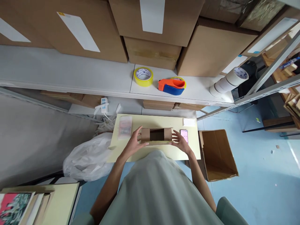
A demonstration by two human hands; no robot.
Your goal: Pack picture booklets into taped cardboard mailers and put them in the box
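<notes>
The left hand (134,141) and the right hand (180,141) each hold one end of the small brown box (156,135), with fingers curled on its flaps. The box sits mid-table (152,121), near the front edge. It looks folded into shape, but its top is open and untaped, and it is dark inside.

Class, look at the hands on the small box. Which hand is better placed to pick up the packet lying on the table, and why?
Left, probably. The left hand grips the left end of the box, and the packet lies just beyond it on that side. The right hand is by the phone.
</notes>
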